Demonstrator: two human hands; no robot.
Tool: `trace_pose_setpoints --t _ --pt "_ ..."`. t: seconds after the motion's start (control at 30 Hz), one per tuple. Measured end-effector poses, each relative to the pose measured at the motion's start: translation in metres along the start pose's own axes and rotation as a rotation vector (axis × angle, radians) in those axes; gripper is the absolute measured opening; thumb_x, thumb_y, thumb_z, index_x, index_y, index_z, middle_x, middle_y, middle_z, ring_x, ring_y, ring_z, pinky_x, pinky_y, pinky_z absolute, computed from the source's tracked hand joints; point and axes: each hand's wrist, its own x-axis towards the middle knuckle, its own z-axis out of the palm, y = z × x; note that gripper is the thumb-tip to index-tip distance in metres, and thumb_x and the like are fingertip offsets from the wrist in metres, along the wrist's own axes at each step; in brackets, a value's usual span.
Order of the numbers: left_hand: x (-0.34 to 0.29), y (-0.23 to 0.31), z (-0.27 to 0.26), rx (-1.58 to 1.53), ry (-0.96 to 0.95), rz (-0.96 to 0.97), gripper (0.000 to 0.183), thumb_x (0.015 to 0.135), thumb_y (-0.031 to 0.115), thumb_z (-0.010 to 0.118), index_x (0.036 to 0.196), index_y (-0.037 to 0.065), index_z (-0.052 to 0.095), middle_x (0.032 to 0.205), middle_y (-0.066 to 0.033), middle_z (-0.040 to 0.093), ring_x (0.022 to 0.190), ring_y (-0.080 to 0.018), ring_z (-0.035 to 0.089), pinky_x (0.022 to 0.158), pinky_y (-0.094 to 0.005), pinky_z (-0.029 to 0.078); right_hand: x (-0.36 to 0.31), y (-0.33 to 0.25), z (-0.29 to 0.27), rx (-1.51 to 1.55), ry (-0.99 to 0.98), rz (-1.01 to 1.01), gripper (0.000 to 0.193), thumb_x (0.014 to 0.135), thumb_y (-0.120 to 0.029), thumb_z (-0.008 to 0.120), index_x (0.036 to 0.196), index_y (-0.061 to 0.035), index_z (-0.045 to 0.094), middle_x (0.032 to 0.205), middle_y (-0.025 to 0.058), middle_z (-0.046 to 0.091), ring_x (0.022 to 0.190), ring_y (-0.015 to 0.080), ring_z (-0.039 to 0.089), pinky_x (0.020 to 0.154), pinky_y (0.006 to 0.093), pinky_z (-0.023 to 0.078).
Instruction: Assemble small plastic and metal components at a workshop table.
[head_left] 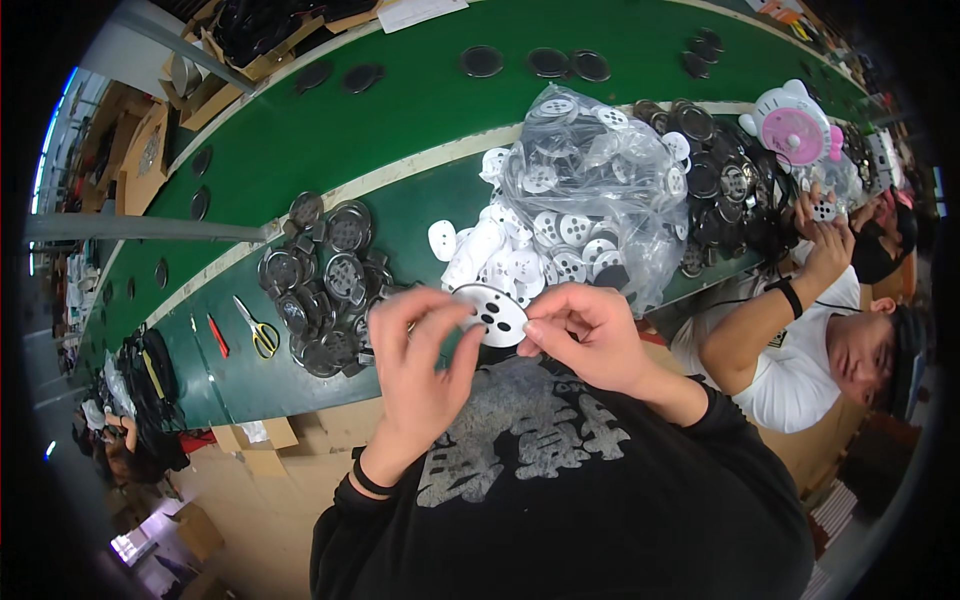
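Observation:
In front of my chest I hold a round white disc (513,310) with several dark oval openings. My right hand (595,338) pinches its right edge between thumb and fingers. Curled at the disc's left side, my left hand (420,350) has its fingertips on the rim. Just beyond lies a heap of similar white discs (485,250), spilling from beside a clear plastic bag (590,160) that is filled with more of them. To the left of the heap is a pile of dark round parts (345,275).
Yellow-handled scissors (264,338) and a red-handled tool (217,335) lie on the green table (420,120) at left. More dark parts (735,185) and a pink-and-white fan (793,130) stand at right. A co-worker (790,350) sits there, holding a small white part.

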Motion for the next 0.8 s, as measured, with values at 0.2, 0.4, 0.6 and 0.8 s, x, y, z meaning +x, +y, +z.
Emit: trace_pose_setpoints --t 0.2,0.4,0.6,0.8 --pt "0.001 0.012 0.002 -0.120 -0.004 0.085 0.022 0.065 -0.003 0.072 0.084 0.002 0.063 0.087 -0.0071 0.061 0.079 -0.0243 0.059 0.068 -0.0328 0.049 0.000 -0.001 0.009 -0.119 -0.021 -0.164 0.008 0.085 0.001 0.059 0.091 0.0058 0.060 0.082 0.0085 0.065 0.074 0.0112 0.065 0.064 0.0214 0.052" --pt "0.001 0.015 -0.001 -0.223 -0.017 -0.003 0.020 0.067 -0.005 0.071 0.085 0.000 0.064 0.090 -0.0091 0.064 0.079 -0.0252 0.062 0.069 -0.0326 0.050 0.002 -0.004 0.011 -0.175 0.019 -0.249 0.006 0.083 0.002 0.060 0.088 0.0060 0.061 0.081 0.0099 0.065 0.072 0.0110 0.065 0.062 0.0210 0.050" --pt "0.002 0.013 -0.005 -0.164 0.011 0.118 0.020 0.066 -0.005 0.071 0.084 -0.001 0.065 0.092 -0.0104 0.065 0.084 -0.0264 0.063 0.072 -0.0320 0.052 0.001 -0.007 0.013 -0.173 0.031 -0.242 0.005 0.084 0.002 0.059 0.087 0.0049 0.061 0.076 0.0084 0.066 0.071 0.0089 0.064 0.060 0.0199 0.049" --pt "0.003 0.012 -0.008 -0.118 0.010 0.175 0.022 0.065 -0.005 0.071 0.086 -0.001 0.066 0.092 -0.0106 0.065 0.084 -0.0263 0.064 0.072 -0.0323 0.052 -0.001 -0.013 0.013 -0.160 -0.057 -0.177 0.010 0.087 0.003 0.054 0.095 0.0072 0.057 0.088 0.0138 0.065 0.081 0.0161 0.066 0.068 0.0228 0.053"
